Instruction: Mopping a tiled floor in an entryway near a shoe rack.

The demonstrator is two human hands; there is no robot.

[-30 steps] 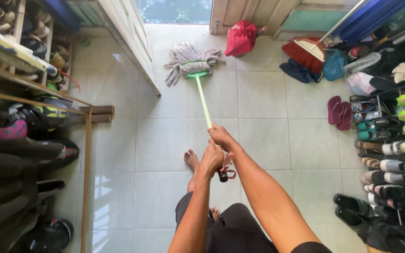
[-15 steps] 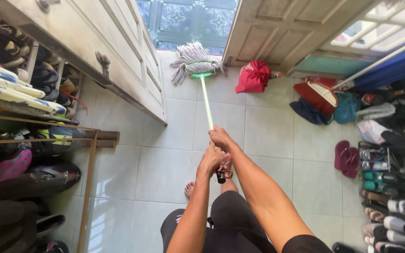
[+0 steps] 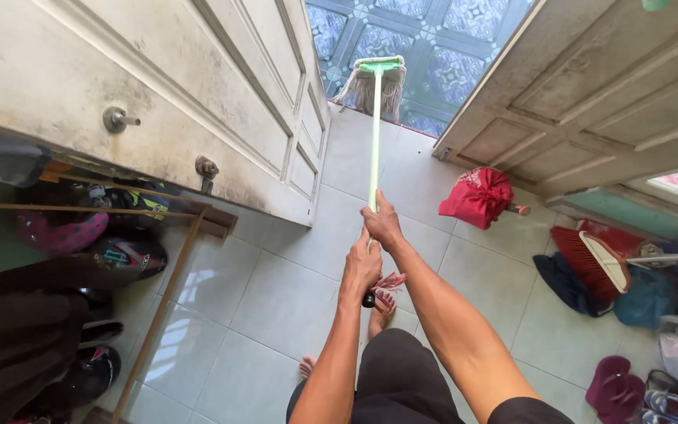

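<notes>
Gripping the stiff, light green mop handle [image 3: 374,133] near its end, our left hand [image 3: 364,265] and right hand [image 3: 384,224] have fingers wrapped tight, the soft string mop head [image 3: 372,88] looking heavier far off.

Both hands wrapped around a green mop handle [image 3: 374,133]: right hand [image 3: 384,224] higher up, left hand [image 3: 363,265] just below near the black end. String mop head [image 3: 373,85] far out at the threshold, between an open white door [image 3: 198,102] and a second door leaf [image 3: 590,86], patterned blue tiles beyond. Red bag [image 3: 478,197] on the pale tiled floor [image 3: 276,298], red broom [image 3: 594,260] to the right. Bare feet below the hands
</notes>
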